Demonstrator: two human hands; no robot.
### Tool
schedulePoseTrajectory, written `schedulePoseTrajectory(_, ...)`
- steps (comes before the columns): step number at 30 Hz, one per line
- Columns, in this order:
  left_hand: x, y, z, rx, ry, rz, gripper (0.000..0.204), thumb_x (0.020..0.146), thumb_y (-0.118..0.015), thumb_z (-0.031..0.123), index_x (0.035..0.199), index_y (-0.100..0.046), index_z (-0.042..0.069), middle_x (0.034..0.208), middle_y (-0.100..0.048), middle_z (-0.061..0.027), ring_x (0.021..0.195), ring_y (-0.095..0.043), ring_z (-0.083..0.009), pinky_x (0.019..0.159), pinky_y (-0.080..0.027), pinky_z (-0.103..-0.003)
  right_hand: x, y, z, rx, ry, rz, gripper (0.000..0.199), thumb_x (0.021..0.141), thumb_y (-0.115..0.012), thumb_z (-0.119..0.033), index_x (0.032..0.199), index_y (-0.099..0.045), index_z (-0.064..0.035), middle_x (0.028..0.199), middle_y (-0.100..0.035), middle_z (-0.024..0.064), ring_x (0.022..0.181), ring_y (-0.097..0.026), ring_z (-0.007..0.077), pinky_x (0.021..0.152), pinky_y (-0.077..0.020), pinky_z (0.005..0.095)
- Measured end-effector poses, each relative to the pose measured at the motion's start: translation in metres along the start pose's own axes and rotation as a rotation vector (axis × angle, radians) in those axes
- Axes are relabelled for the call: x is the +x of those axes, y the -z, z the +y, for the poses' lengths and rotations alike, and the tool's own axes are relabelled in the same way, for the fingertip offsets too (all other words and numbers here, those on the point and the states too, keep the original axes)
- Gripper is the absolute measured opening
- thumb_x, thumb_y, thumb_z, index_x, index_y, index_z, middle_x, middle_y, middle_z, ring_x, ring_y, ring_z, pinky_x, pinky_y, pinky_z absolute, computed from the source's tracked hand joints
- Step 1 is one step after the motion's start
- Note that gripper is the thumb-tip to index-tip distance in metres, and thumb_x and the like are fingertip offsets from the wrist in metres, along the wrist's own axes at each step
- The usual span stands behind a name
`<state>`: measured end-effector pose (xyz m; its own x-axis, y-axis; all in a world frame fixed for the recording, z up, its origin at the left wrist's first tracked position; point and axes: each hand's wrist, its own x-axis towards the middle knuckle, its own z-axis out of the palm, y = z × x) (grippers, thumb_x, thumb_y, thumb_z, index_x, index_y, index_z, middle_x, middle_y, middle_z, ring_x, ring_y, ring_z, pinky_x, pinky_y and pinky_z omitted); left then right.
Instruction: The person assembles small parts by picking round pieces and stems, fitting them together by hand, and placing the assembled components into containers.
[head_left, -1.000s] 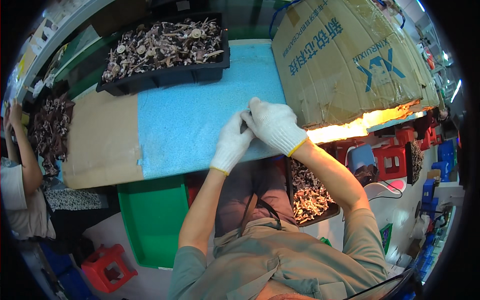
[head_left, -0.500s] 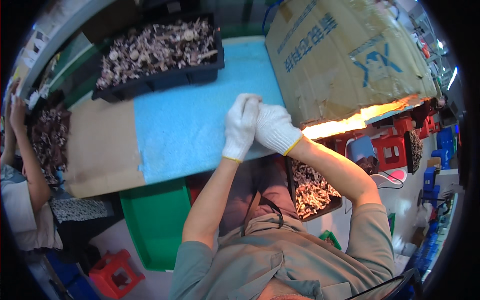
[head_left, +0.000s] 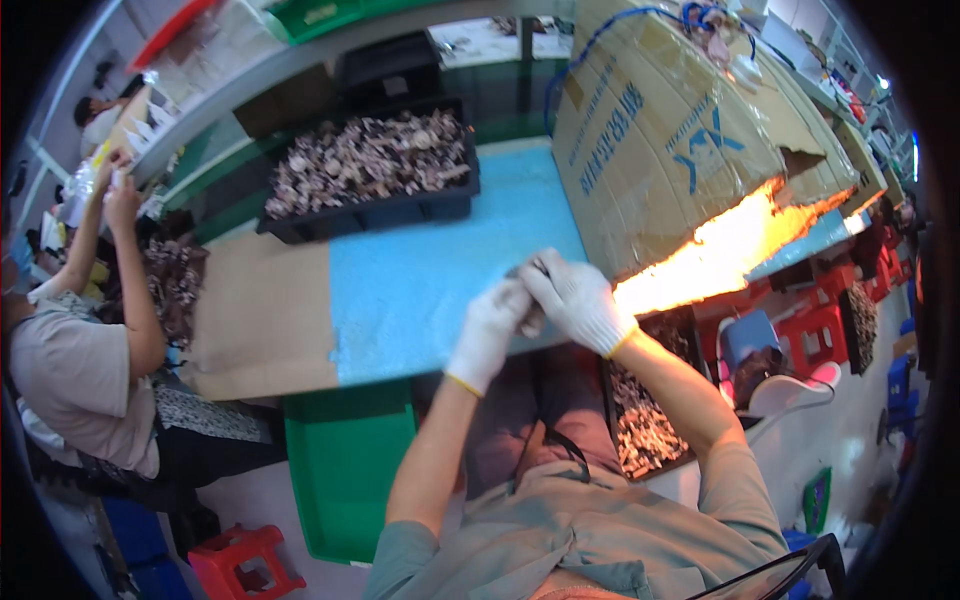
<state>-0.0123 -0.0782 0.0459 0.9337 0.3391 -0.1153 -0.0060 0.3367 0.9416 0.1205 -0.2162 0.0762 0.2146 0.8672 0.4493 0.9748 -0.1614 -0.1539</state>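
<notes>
Both hands wear white knit gloves with yellow cuffs and meet above the near edge of a blue-covered table. My left hand [head_left: 494, 325] is closed, its fingertips against those of the other hand. My right hand [head_left: 580, 303] is closed too, fingers bent down toward the left one. Dark grey-brown shows between the fingertips; whether it is a small piece or soiled glove cannot be made out. Beyond them, a black tray [head_left: 372, 212] heaped with small brown and pinkish irregular pieces [head_left: 370, 155] stands on the blue table cover [head_left: 450, 255].
A large cardboard box [head_left: 640, 160] stands at right, bright orange light glowing under its torn lower edge. Below are a green tray [head_left: 345, 490], a crate of pieces [head_left: 650, 430] and red stools [head_left: 245, 565]. At left, a co-worker [head_left: 90, 370] raises both hands.
The view has shifted, so the table and tray appear farther right and more of the co-worker shows. My clasped hands have loosened slightly, with dark grey-brown now visible between the fingertips.
</notes>
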Motion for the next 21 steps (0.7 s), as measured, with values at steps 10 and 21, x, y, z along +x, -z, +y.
schedulePoseTrajectory(10, 0.008, 0.008, 0.029, 0.462, -0.269, 0.316, 0.029, 0.102, -0.072, 0.021, 0.123, -0.071, 0.001, 0.105, -0.074, -0.009, 0.095, -0.07, -0.0199, 0.086, -0.057, -0.035, -0.029, 0.026, -0.028, 1.046, -0.904, -0.31, 0.061, 0.108, -0.051, -0.047, 0.151, -0.051, -0.003, 0.094, -0.071, 0.0102, 0.07, -0.071, 0.0169, 0.061, -0.0577, 0.0303)
schedulePoseTrajectory(21, 0.18, 0.112, 0.142, 0.388, -0.183, 0.517, 0.062, 0.102, -0.071, 0.031, 0.15, -0.052, -0.005, 0.118, -0.069, -0.0138, 0.086, -0.07, -0.0186, 0.071, -0.061, -0.033, -0.156, 0.036, -0.016, 1.187, -1.225, -0.308, 0.038, 0.109, -0.06, -0.033, 0.133, -0.062, -0.0032, 0.089, -0.071, 0.0059, 0.072, -0.07, 0.0139, 0.064, -0.0577, 0.0296)
